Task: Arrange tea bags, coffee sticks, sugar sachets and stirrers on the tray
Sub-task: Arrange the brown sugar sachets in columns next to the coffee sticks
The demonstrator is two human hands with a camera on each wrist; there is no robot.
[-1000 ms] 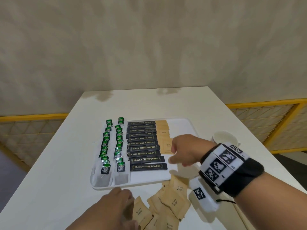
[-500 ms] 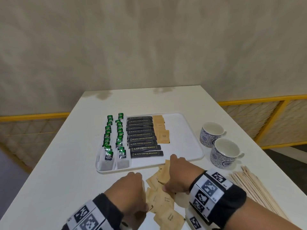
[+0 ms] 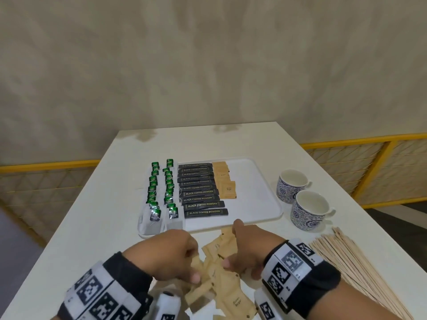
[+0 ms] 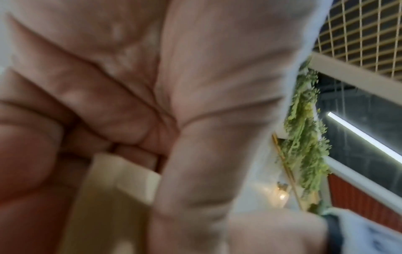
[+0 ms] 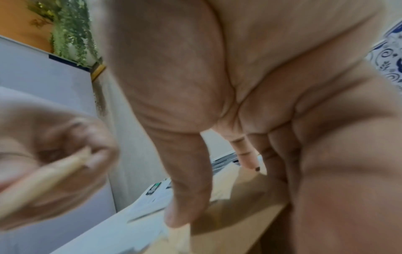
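Sugar sachets [image 3: 221,269], brown, loose in a heap on the table [image 3: 87,227], directly under both hands, just short of the tray's near rim. Left hand [image 3: 171,257]: fingers curled, pinching a sachet at the heap's left edge; left wrist view confirms paper between thumb and fingers. Right hand [image 3: 245,252]: fingers bent down onto the heap, thumb pressing a sachet, seemingly picking one up; grasp not fully visible.

Beyond the hands, white tray [image 3: 261,204]. Two columns of tea bags [image 3: 161,195] on its left, done by the look of it. Column of coffee sticks [image 3: 201,188] beside them, also done. Short sugar column [image 3: 225,181] started next to the coffee, only partway down.

Right of the right hand: stirrers [image 3: 360,269] fanned on the table, untouched, none on the tray. Two patterned cups [image 3: 302,199] past them.

Judgement: roughly halfway; sugar in progress, stirrers left.
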